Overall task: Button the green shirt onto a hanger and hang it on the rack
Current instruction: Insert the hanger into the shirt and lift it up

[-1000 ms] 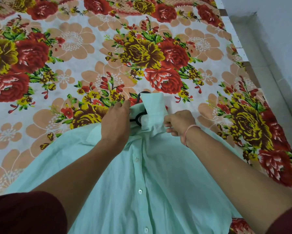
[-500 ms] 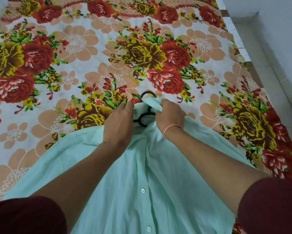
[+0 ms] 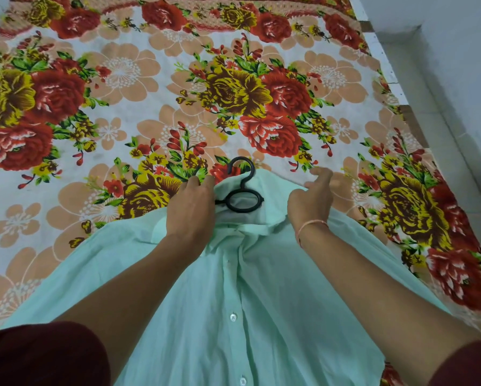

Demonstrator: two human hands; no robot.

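A pale green shirt (image 3: 261,302) lies front up on the floral bedsheet, its placket closed with white buttons down the middle. A black hanger (image 3: 243,190) sits inside it; the hook and a round ring stick out at the collar. My left hand (image 3: 190,210) pinches the left side of the collar beside the ring. My right hand (image 3: 313,196) rests at the right side of the collar, its fingers partly spread and lifted off the cloth. The hanger's arms are hidden under the shirt.
The floral bedsheet (image 3: 122,107) covers the bed beyond the shirt. The bed's right edge (image 3: 387,76) runs next to a grey floor and wall. No rack is in view.
My right hand has let go of the collar flap over the hanger ring and moved to the right. The ring and hook are uncovered. My left hand stays at the collar.
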